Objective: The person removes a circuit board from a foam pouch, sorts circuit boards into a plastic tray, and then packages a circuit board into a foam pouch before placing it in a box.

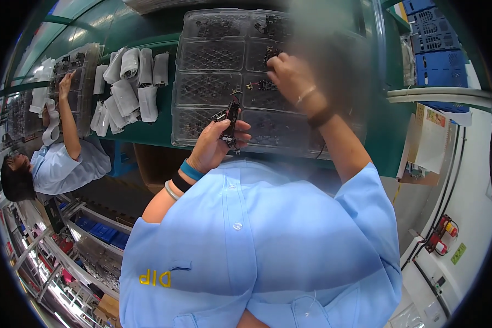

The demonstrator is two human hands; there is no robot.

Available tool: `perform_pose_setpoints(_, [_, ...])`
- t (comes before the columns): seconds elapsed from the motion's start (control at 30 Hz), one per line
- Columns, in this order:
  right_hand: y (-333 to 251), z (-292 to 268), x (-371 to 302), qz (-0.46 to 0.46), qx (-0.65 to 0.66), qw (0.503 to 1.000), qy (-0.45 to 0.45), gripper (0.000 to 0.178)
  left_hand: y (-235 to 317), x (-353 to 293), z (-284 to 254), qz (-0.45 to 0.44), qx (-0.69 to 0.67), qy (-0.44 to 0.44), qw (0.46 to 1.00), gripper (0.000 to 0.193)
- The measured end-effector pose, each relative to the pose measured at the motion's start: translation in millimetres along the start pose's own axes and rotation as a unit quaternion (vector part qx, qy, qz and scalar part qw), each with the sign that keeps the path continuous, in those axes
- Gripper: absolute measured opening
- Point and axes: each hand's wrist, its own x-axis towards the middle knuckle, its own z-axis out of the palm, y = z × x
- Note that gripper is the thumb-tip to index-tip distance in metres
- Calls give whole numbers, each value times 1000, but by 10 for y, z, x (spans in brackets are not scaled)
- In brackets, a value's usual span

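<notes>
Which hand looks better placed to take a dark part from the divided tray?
Probably the right hand: it reaches over the divided tray, close to a dark cluster, while the left hand holds dark parts nearer the body.

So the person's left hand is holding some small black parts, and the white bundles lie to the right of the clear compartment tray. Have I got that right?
Not quite: the head view shows the white bundles to the left of the clear compartment tray. The left hand is indeed holding small black parts.
</notes>
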Motion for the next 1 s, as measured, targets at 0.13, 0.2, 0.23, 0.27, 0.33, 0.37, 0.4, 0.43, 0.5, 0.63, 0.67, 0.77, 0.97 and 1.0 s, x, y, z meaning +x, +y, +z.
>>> perform_pose_setpoints(0.13, [-127, 35, -247, -34, -80, 995, -58, 14, 10, -19, -5, -3, 8, 10, 1000, 29])
perform_pose_setpoints(0.2, [-105, -5, -316, -18, -73, 996, -52, 16, 7, -15, 12, -5, 15, 15, 1000, 29])
perform_pose_setpoints(0.23, [-116, -48, -335, -4, -66, 997, -46, 17, 11, -14, 13, -6, 34, 6, 999, 31])
perform_pose_setpoints(0.27, [-139, -91, -359, 11, -58, 997, -39, 19, 12, -12, 16, -9, 54, -3, 999, 34])
perform_pose_setpoints(0.33, [-243, -196, -382, 29, 84, 995, -43, 21, 13, 10, 35, -12, 73, -15, 997, 38])
perform_pose_setpoints(0.37, [-321, -245, -404, 44, 223, 973, -45, 23, 26, 3, 57, -26, 83, -26, 996, 35])
perform_pose_setpoints(0.4, [-379, -289, -460, 61, 357, 931, -44, 25, 31, -5, 95, -41, 93, -39, 994, 33])
perform_pose_setpoints(0.43, [-430, -298, -536, 66, 355, 932, -43, 25, 22, -6, 122, -57, 103, -53, 992, 30])
perform_pose_setpoints(0.5, [-518, -275, -693, 121, 647, 736, -159, 25, -20, 13, 98, -78, 136, -80, 984, 30])
perform_pose_setpoints(0.63, [-638, -272, -1124, 184, 638, 733, -147, 19, -182, 86, -32, -104, 193, -110, 969, 31])
perform_pose_setpoints(0.67, [-660, -292, -1213, 210, 628, 734, -152, 17, -223, 98, -68, -91, 188, -90, 974, 31])
perform_pose_setpoints(0.77, [-629, -358, -1362, 262, 605, 734, -162, 14, -226, 97, -97, -62, 139, -31, 988, 30])
perform_pose_setpoints(0.97, [-304, -349, -1338, 263, 528, 808, -1, 11, -50, 58, -60, 21, 48, 76, 996, 28])
perform_pose_setpoints(1.0, [-221, -294, -1289, 241, 480, 842, 43, 10, -45, 48, -42, 21, 49, 77, 996, 28])
